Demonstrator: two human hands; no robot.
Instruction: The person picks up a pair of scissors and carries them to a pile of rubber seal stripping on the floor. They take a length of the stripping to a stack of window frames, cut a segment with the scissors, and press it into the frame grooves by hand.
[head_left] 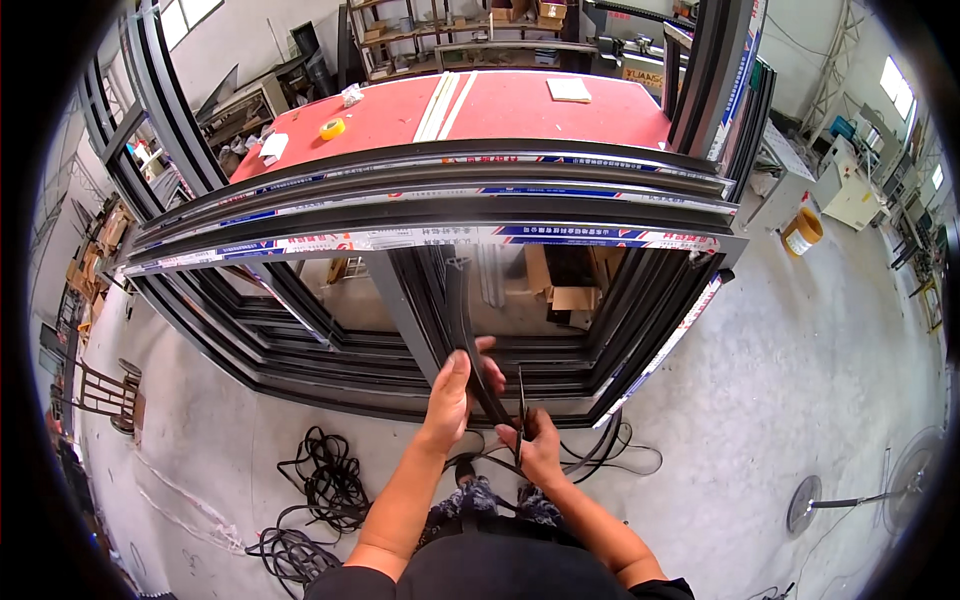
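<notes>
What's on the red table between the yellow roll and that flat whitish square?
Long pale strips lie across the red table between the yellow roll and the flat whitish square; the head view shows this.

Smooth, dull-sheened metal frame (405,312) and matt, rubbery strip (459,312) at centre; matt tabletop (530,112), upper centre; smooth, faintly glossy floor (720,430), lower right.

Black short-sleeved shirt (480,570); dark legwear (477,497), pale mottled pattern.

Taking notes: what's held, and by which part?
Left hand holds the black strip partway along; right hand holds what look like scissors by their lower part.
</notes>
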